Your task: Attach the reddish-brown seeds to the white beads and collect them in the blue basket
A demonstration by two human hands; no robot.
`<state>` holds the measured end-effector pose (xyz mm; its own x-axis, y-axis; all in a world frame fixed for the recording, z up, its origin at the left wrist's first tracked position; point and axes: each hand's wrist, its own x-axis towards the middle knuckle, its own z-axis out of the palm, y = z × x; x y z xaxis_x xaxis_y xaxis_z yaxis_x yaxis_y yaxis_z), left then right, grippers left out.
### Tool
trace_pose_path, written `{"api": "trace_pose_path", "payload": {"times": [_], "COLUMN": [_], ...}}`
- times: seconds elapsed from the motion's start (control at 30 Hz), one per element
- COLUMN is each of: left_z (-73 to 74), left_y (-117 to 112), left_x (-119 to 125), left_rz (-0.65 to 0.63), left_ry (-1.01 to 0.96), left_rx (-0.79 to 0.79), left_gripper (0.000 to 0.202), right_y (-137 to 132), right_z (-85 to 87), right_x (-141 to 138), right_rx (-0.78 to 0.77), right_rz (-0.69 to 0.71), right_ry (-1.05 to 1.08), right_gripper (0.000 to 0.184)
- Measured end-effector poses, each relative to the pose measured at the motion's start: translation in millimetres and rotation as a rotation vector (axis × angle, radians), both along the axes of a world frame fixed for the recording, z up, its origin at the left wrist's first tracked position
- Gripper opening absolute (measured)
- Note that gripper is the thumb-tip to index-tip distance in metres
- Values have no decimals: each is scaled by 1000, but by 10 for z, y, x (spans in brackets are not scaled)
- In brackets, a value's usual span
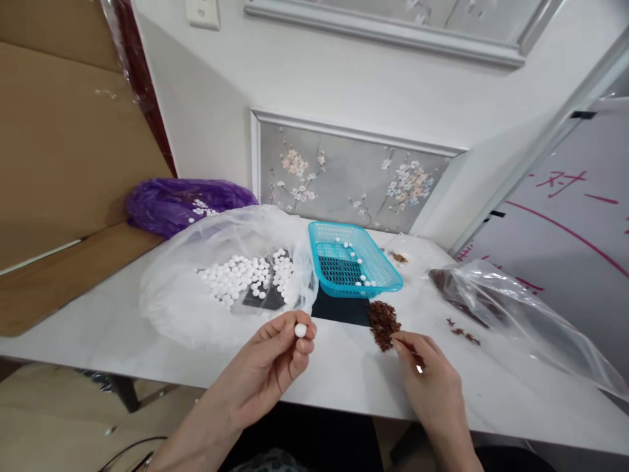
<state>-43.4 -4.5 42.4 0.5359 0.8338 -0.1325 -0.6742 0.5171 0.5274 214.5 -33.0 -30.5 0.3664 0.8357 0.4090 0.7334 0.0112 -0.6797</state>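
Note:
My left hand [282,357] is closed, pinching one small white ball [301,330] between thumb and fingers above the front of the table. My right hand [432,380] has its thumb and forefinger pressed together at the right edge of a pile of small reddish-brown pieces [383,322]. A bit of brown and a bright white spot show under its curled fingers; what the fingertips grip is too small to make out. Left of my hands, many white balls [236,278] lie in an open clear plastic bag [171,295]. Behind the pile stands a blue plastic basket [396,278] with several white balls inside.
A purple bag [162,203] with white balls sits at the back left beside cardboard [59,144]. A clear bag of brown material [472,295] lies at right, near a few loose brown pieces [462,332]. A framed floral picture [344,174] leans behind the white table [334,367].

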Motion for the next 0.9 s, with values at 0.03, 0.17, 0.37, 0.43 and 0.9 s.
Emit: {"api": "trace_pose_path", "payload": {"times": [0.03, 0.17, 0.37, 0.43, 0.9], "left_z": [10, 53, 70, 64, -64], "left_y": [-5, -31, -62, -64, -77], "left_x": [2, 13, 79, 110, 220], "left_rz": [-1, -8, -30, -45, -36], "left_ry": [-14, -62, -108, -110, 92], "left_rx": [-9, -58, -69, -89, -2], "left_gripper": [6, 11, 9, 10, 7], "right_y": [-9, -55, -109, -126, -246], "right_z": [41, 218, 419, 465, 789], "right_x": [-28, -166, -394, -469, -1010], "right_rx": [10, 3, 69, 81, 119], "right_rz": [1, 52, 230, 302, 531], "right_ry": [31, 302, 562, 616, 630], "right_gripper": [23, 20, 10, 6, 10]}}
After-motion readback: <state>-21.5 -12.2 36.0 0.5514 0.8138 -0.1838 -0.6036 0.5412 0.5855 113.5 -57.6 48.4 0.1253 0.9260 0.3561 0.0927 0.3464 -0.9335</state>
